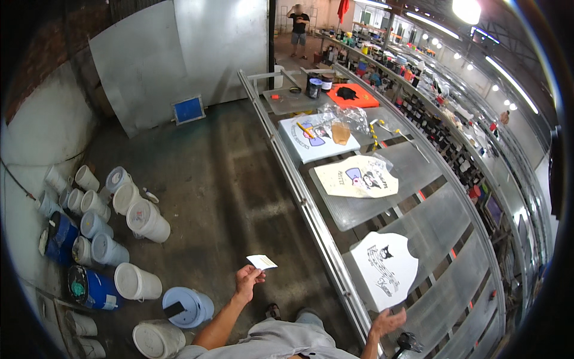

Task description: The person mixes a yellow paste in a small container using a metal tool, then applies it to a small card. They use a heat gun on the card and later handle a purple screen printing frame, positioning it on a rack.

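Note:
My left hand (248, 281) grips a small white card (262, 261), held up over the floor left of the metal rail. My right hand (387, 323) is open, fingers curved, just below the lower edge of a white cut fabric piece (397, 269) printed with a black cartoon figure and lettering, lying on a grey platen; whether it touches the piece is unclear. Farther along lie a cream printed piece (329, 173) and a pale blue printed piece (293, 146) with a yellow tool and a tan item on it. A black knob (408, 342) sits right of my right hand.
A long metal rail (299, 203) borders the platens. At its far end are ink tubs (315, 90) and an orange sheet (365, 96). Buckets (147, 221) and blue drums (92, 290) line the left. A person (299, 30) stands at the back; crowded racks (418, 96) run along the right.

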Tool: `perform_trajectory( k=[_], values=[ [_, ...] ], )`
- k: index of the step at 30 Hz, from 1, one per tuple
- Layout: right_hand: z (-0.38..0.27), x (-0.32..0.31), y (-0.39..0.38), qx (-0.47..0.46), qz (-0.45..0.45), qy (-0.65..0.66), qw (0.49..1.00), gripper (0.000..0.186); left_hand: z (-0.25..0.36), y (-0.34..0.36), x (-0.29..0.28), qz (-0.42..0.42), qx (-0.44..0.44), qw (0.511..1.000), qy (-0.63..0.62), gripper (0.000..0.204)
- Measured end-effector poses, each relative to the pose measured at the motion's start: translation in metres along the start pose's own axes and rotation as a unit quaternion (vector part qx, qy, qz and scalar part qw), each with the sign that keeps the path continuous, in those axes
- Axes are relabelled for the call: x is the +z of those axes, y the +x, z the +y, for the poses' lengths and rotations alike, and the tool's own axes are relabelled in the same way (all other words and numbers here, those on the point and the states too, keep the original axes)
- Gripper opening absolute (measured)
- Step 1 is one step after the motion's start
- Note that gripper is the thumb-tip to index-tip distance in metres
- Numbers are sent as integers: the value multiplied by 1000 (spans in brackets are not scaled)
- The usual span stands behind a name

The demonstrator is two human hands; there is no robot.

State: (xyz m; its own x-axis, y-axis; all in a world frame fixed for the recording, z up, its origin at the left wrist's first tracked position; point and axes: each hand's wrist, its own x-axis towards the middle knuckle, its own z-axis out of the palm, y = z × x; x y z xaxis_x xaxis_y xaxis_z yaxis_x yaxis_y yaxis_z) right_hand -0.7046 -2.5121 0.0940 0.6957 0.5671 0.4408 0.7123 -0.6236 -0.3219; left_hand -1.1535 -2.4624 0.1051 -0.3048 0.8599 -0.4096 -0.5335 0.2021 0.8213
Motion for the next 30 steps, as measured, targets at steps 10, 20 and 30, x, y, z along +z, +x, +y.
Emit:
perform_trajectory(
  k=[10,20,30],
  values=[
    [-302,134,39,130,-321,529,775,68,8,127,-49,82,-60,993,-66,6],
    [-470,266,178,141,-129,378,906,70,25,254,-239,282,-284,882,250,21],
    [-203,55,234,393,159,150,893,45,144,493,-285,115,-311,840,429,10]
  ],
)
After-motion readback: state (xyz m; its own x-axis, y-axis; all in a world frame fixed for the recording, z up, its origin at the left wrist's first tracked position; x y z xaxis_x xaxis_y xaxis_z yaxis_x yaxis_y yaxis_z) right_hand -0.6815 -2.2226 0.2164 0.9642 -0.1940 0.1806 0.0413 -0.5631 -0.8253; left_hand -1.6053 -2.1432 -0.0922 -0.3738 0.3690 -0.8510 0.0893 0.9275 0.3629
